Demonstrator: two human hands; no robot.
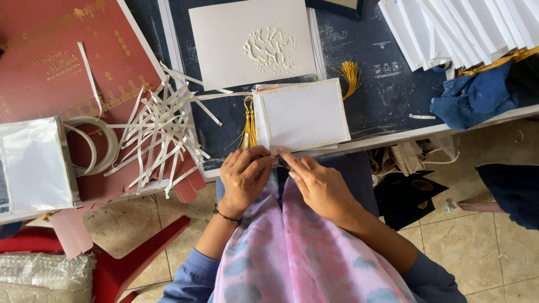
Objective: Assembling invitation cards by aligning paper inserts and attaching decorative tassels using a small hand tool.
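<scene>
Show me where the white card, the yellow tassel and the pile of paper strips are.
white card (306,115), head view, middle of its face.
yellow tassel (249,126), head view, hanging threads.
pile of paper strips (160,134), head view, centre of heap.

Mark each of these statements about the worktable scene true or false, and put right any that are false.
1. Both hands meet at the near left corner of the white card. True: the left hand and the right hand pinch at that corner of the white card.
2. A yellow tassel lies just left of the card. True: the yellow tassel hangs along its left edge.
3. The pile of white paper strips lies right of the card. False: the paper strips lie to its left.
4. The roll of tape stands on the floor. False: the roll of tape lies on the table, beside the strips.
5. The blue cloth lies at the table's right end. True: the blue cloth.
</scene>
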